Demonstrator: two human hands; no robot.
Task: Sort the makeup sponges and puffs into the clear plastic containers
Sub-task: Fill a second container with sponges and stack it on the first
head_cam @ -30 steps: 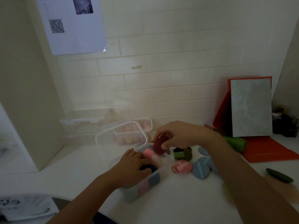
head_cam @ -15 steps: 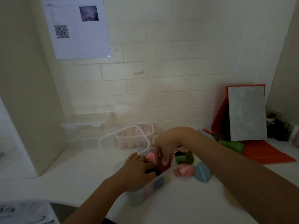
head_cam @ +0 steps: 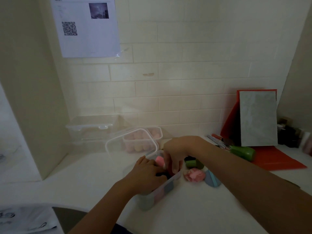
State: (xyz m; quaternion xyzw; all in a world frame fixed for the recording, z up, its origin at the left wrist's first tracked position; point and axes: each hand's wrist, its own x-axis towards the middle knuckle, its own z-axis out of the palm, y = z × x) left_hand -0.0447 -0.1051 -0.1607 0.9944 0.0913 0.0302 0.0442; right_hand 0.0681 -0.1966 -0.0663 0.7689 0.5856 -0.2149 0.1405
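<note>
Dark red teardrop sponge (head_cam: pixel 169 170) is partly inside the near clear plastic container (head_cam: pixel 170 184), pinched by the downturned fingers of the right hand (head_cam: pixel 175 153). Left hand (head_cam: pixel 146 176) lies over the packed contents; whether it grips any piece cannot be told. Step in hand, as judged: seating this sponge. Next move calls for release, then collecting the green sponge (head_cam: pixel 194 163), pink crumpled puff (head_cam: pixel 194 175) and blue flat puff (head_cam: pixel 211 180) lying just beside the container

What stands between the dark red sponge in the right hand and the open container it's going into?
Nothing visible: the container is open, and the right hand holds the dark red sponge inside it, beside the pink sponge and left hand.
</note>
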